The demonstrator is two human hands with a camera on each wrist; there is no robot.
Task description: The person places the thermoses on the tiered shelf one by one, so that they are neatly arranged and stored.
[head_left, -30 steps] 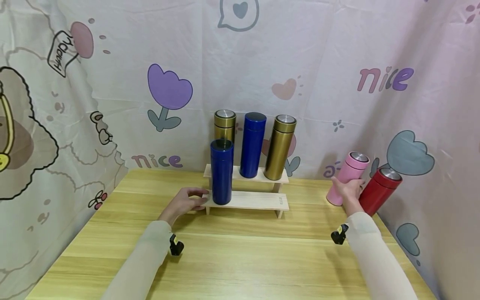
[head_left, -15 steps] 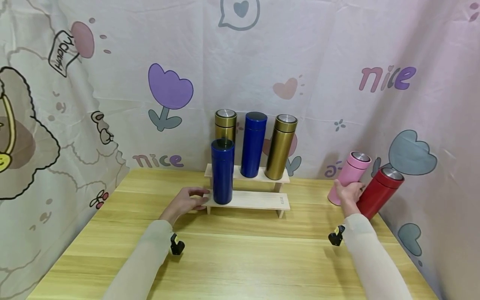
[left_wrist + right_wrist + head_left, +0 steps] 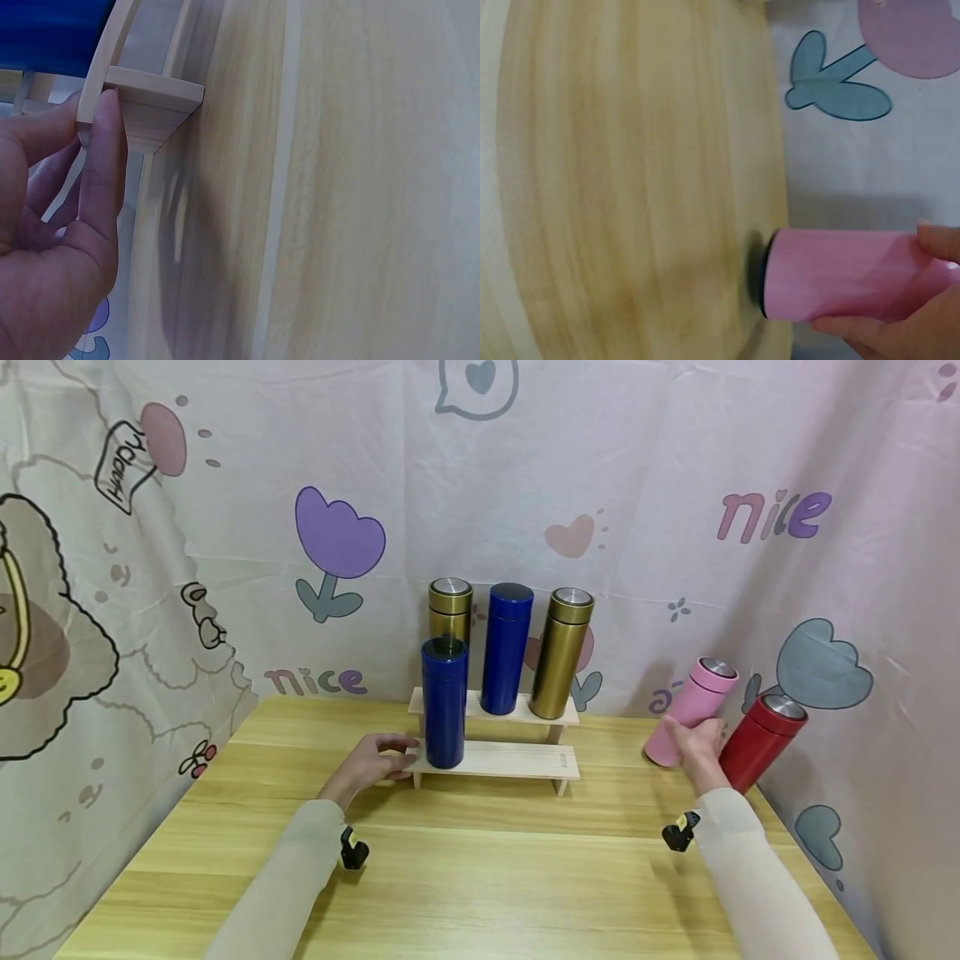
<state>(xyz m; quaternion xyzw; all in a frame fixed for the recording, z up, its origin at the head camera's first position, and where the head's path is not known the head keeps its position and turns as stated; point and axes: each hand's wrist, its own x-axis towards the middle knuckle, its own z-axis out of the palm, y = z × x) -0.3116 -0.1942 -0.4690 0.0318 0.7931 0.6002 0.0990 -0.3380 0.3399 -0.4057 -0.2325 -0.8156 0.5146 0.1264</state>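
Note:
My left hand (image 3: 371,762) pinches the left end of the lower step of a wooden two-tier stand (image 3: 517,760); the left wrist view shows thumb and fingers (image 3: 105,161) on the board's edge. On that step stands a blue thermos (image 3: 444,706), close to this hand. At the right, my right hand (image 3: 697,743) grips a pink thermos (image 3: 686,702) around its body, its top leaning right. In the right wrist view, a shadow lies beside the pink thermos's dark base; whether it touches the table cannot be told. A red thermos (image 3: 761,743) leans right, just beside this hand.
On the upper step stand a gold thermos (image 3: 450,602), partly hidden, a second blue thermos (image 3: 507,647) and another gold thermos (image 3: 561,652). A printed curtain (image 3: 637,460) hangs behind the wooden table (image 3: 510,877) and along its sides.
The pink thermos has shifted slightly left, its base swinging left so it tilts more, with my right hand around it. My left hand and the stand look unmoved.

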